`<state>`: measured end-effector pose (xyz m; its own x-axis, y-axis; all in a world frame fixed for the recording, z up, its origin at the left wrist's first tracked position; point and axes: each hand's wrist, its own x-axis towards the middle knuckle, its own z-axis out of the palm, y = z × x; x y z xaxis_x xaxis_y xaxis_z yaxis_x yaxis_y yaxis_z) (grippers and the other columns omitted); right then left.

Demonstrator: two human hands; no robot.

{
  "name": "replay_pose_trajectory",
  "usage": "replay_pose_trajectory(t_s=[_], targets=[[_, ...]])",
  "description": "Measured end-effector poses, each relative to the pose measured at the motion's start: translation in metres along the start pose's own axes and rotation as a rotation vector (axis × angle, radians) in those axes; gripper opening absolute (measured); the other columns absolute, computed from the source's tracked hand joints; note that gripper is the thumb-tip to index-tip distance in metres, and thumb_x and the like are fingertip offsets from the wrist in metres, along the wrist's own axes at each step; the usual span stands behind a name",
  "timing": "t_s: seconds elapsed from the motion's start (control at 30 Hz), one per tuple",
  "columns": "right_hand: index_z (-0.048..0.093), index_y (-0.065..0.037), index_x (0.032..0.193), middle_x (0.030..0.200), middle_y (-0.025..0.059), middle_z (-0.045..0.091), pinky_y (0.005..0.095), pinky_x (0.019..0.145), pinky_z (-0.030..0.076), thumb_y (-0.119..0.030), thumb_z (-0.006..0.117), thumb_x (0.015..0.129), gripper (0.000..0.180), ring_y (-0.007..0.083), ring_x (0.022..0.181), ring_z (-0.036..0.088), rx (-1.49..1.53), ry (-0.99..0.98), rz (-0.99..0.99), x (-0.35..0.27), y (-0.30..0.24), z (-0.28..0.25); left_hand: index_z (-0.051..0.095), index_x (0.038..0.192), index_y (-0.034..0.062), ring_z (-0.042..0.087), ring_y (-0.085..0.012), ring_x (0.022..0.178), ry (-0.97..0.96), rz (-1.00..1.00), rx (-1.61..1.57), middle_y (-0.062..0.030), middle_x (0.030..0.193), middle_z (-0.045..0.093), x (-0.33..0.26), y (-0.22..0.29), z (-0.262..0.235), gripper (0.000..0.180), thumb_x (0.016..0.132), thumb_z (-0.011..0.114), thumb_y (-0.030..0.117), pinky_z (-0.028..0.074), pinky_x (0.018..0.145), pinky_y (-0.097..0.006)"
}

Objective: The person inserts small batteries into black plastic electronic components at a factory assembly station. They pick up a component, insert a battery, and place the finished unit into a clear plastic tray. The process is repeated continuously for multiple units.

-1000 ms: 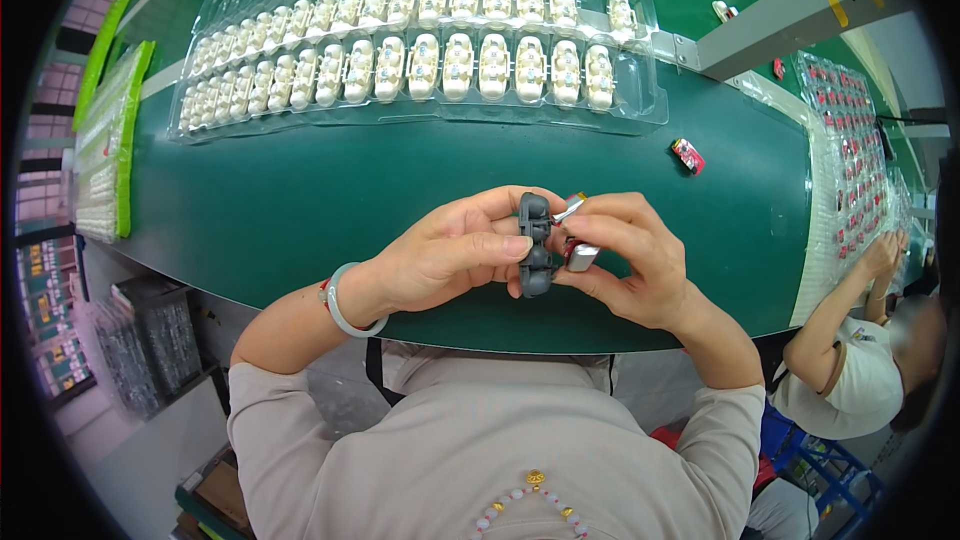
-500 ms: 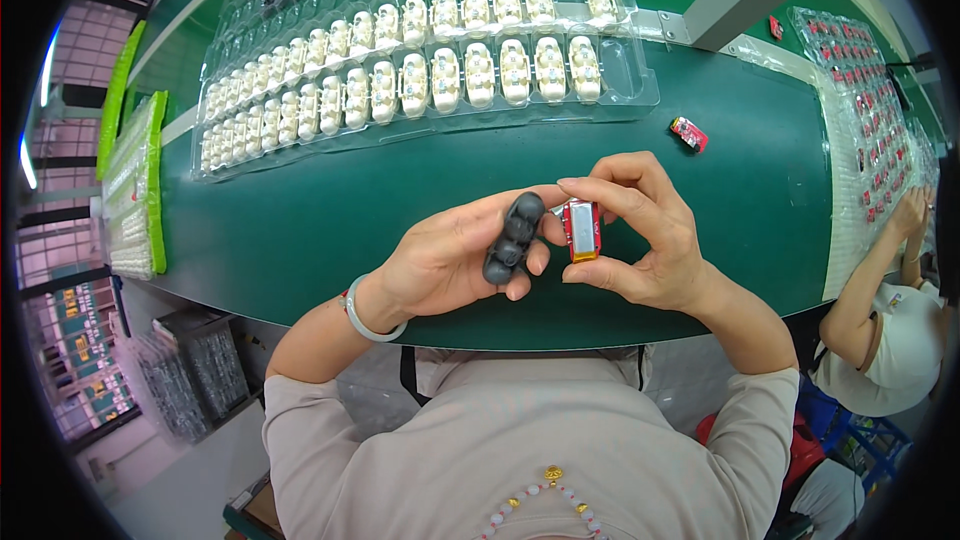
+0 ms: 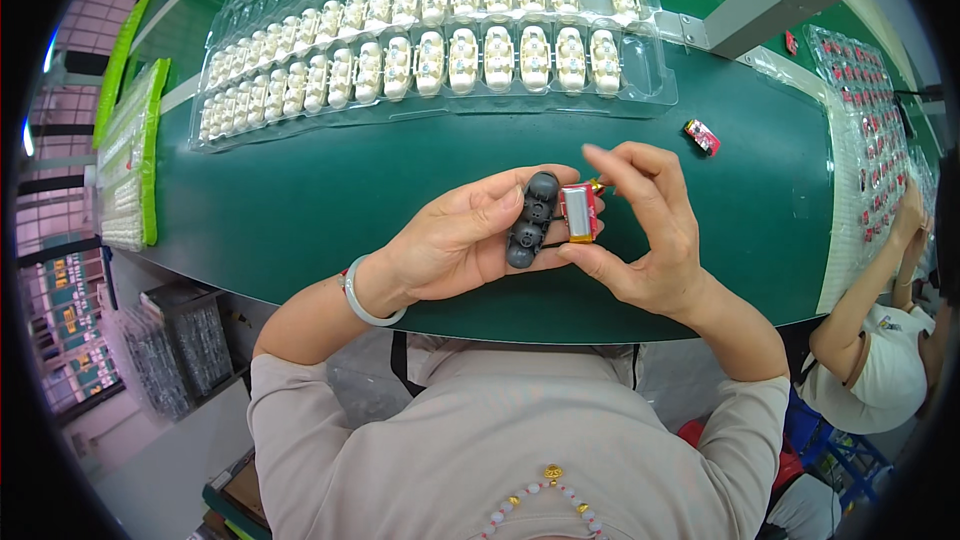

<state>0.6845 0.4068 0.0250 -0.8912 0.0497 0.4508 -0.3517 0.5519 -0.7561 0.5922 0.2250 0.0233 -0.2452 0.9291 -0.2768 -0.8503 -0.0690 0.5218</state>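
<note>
My left hand (image 3: pixel 440 240) is closed on a black plastic housing (image 3: pixel 532 220) with a row of rounded bumps, thumb on its near side and fingers behind. Right beside the housing, a small red circuit board with a silver battery cell (image 3: pixel 579 212) rests against the left fingertips. My right hand (image 3: pixel 660 240) is around that board with its fingers apart. Its thumb tip is by the board's lower edge, touching or nearly so. The index finger, a bit blurred, is raised off the upper end, where a yellowish bit shows.
Clear trays of cream-coloured housings (image 3: pixel 463 60) stand across the back of the green table (image 3: pixel 400 170). A loose red board (image 3: pixel 702 137) lies right of them, near a grey metal post (image 3: pixel 790 0). A co-worker's arm (image 3: pixel 870 270) reaches to a sheet of red boards (image 3: pixel 865 100).
The right index finger and thumb have come apart from their pinch on the red board. The black housing has turned more upright and moved right, close beside the board. The view has shifted slightly.
</note>
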Motion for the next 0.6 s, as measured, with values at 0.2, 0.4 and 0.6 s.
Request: replay_pose_trajectory(t_s=[0.2, 0.4, 0.6], targets=[[0.059, -0.007, 0.108, 0.109, 0.0099, 0.052, 0.0321, 0.076, 0.046, -0.003, 0.075, 0.058, 0.053, 0.0228, 0.09, 0.054, -0.099, -0.071, -0.274, 0.002, 0.003, 0.001, 0.03, 0.131, -0.0009, 0.048, -0.0216, 0.113, -0.074, 0.019, -0.074, -0.0129, 0.123, 0.044, 0.0, -0.004, -0.004, 0.048, 0.095, 0.041, 0.028, 0.04, 0.099, -0.038], [0.062, -0.008, 0.102, 0.104, 0.009, 0.057, 0.0325, 0.074, 0.045, -0.006, 0.076, 0.058, 0.046, 0.0224, 0.087, 0.055, -0.137, -0.118, -0.278, 0.007, -0.001, -0.011, 0.026, 0.133, -0.0019, 0.045, -0.0233, 0.117, -0.031, -0.001, -0.049, -0.0149, 0.125, 0.041, 0.001, -0.003, -0.003, 0.056, 0.092, 0.044, 0.033, 0.041, 0.098, -0.039], [0.063, -0.006, 0.099, 0.098, 0.0095, 0.059, 0.0298, 0.065, 0.048, -0.003, 0.075, 0.059, 0.042, 0.0219, 0.079, 0.057, 0.041, -0.105, -0.175, 0.006, 0.002, -0.015, 0.025, 0.133, -0.0018, 0.048, -0.0255, 0.114, -0.025, -0.053, -0.099, -0.017, 0.124, 0.041, 0.002, -0.004, -0.005, 0.057, 0.092, 0.044, 0.033, 0.051, 0.088, -0.034]])
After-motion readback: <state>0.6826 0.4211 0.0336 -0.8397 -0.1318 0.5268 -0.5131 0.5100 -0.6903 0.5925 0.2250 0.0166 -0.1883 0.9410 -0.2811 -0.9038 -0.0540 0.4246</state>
